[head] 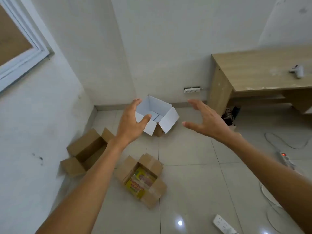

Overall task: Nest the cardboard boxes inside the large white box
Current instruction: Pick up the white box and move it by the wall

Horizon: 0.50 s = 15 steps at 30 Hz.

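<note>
The large white box (158, 108) stands open on the tiled floor near the far wall, its flaps spread out. An open brown cardboard box (87, 149) rests by the left wall. A smaller brown box (152, 191) with a yellow printed packet inside sits closer to me. Both arms are stretched forward. My left hand (130, 123) hovers with fingers apart over the white box's left flap, whether touching it I cannot tell. My right hand (206, 120) is spread open in the air to the right of the white box, holding nothing.
A wooden desk (260, 78) stands at the right with a white object on top. Power strips (222, 224) and loose cables (285, 142) lie on the floor at the right. A wall socket (192, 90) is behind the white box.
</note>
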Available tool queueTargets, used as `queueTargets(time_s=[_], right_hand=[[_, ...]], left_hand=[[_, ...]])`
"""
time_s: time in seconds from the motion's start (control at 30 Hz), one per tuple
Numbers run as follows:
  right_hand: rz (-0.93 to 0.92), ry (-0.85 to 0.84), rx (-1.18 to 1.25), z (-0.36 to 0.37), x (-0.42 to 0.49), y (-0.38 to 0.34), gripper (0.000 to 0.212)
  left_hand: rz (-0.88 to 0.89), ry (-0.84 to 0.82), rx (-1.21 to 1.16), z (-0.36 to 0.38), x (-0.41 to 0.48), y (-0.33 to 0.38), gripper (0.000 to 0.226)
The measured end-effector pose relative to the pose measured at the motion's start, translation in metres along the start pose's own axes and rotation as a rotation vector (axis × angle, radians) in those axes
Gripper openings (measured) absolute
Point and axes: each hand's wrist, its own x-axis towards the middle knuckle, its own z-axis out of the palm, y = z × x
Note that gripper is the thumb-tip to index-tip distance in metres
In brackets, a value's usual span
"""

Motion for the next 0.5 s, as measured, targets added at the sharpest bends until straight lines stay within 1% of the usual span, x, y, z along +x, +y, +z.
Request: queueTargets(time_s=[0.13,0.23,0.33,0.5], right_hand=[[0.100,-0.047,0.001,0.022,0.007,0.011,0.075],[0.142,-0.081,-0.008,0.040,0.017,0.026,0.075],[0.170,-0.116,-0.021,0.053,0.029,0.042,0.076],[0.223,-0.213,-0.008,0.070,0.064,0.082,0.076]], left_hand=[[-0.079,-0.031,0.022,0.010,0.006,-0.024,0.061],[-0.117,-0.067,0.003,0.026,0.013,-0.045,0.060],[-0.135,-0.107,0.006,0.047,0.022,-0.064,0.059],[-0.227,-0.176,-0.015,0.091,0.056,-0.090,0.057]])
